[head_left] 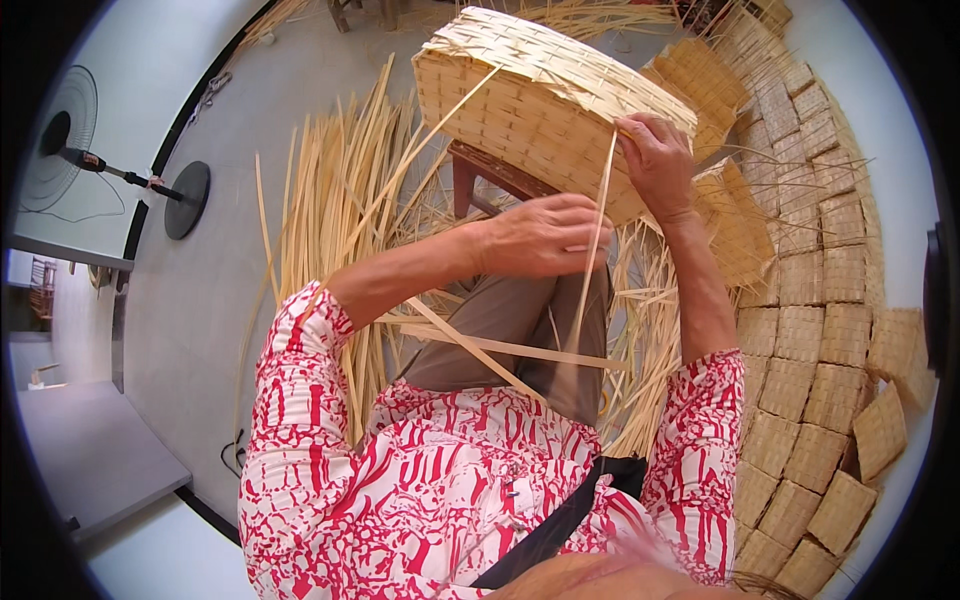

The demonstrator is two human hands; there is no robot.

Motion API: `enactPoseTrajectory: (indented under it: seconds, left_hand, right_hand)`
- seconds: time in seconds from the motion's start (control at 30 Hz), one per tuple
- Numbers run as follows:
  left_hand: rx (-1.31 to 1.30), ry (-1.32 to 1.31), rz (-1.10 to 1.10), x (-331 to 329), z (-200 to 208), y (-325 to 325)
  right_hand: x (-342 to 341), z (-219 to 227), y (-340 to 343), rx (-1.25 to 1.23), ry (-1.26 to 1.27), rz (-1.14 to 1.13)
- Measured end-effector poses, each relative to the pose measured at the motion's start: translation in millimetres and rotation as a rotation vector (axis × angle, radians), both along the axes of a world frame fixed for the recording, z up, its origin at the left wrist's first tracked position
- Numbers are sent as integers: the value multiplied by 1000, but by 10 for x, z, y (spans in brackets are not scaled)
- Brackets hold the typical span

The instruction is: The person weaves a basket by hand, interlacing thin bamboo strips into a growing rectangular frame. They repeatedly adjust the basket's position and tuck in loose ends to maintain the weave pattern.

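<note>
A pale woven bamboo basket (pixel 540 110) rests tilted on its side on a reddish-brown wooden stool (pixel 464 185) in front of my knees. My right hand (pixel 658 165) pinches the basket's right edge, where a thin bamboo strip (pixel 606 180) comes out of the weave. From there the strip hangs down toward my lap and blurs at its lower end. My left hand (pixel 540 238) is closed against the strip below the basket, its fingers curled and its thumb hidden. Another loose strip sticks out from the basket's left part toward my left arm. More strips lie across my lap.
Long split bamboo strips (pixel 335 190) cover the floor left of the stool, and others (pixel 640 330) lie by my right leg. Stacked woven pieces (pixel 800 330) line the right wall. A standing fan (pixel 186 200) is at the far left, a grey panel (pixel 95 450) nearer.
</note>
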State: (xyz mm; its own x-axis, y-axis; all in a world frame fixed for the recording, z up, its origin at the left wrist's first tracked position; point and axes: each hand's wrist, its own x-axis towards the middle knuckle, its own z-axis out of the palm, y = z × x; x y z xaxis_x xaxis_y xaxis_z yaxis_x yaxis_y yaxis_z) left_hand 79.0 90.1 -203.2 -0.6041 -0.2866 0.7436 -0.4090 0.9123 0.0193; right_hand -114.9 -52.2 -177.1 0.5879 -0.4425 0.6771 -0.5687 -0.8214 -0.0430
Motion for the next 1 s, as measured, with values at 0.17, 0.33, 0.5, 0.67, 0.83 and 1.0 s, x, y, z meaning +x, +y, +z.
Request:
enactPoseTrajectory:
  seconds: [0.17,0.33,0.5,0.67,0.83,1.0]
  left_hand:
    - [-162,-179,-20,-143,222,-407]
    - [-497,-343,348,224,710,-991]
    - [-643,-476,297,372,967,-1279]
    - [-529,-589,276,389,1000,-1403]
    - [90,-192,711,215,613,-1242]
    - [1222,1127,337,175,-105,-1414]
  right_hand:
    - [97,115,-183,-6,-3,11]
    - [259,459,-126,23,114,14]
    - [252,422,-486,189,-16,177]
    - [279,449,-504,342,-43,221]
    - [306,390,-345,294,47,66]
    - [474,459,-81,117,93,46]
